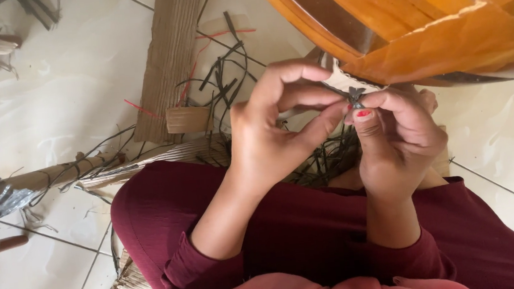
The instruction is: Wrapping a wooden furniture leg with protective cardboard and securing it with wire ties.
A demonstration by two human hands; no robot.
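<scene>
Both my left hand (268,131) and right hand (394,134) pinch the dark knot (356,96) against the card (342,81) under the wooden rim (418,21); I'd keep it taut, tightening slowly.

Packages: you have none before you that show as a box, bag or wrapper.
Labels: none that you can see on anything here.
Signs: none in your view.
Screens: none in your view.
Nearest to packing stuff: you see a flat brown strip of corrugated cardboard (168,60) lying on the white tiled floor (63,92) ahead of you, plain on its face, with a smaller cardboard piece (186,119) just below it.
</scene>
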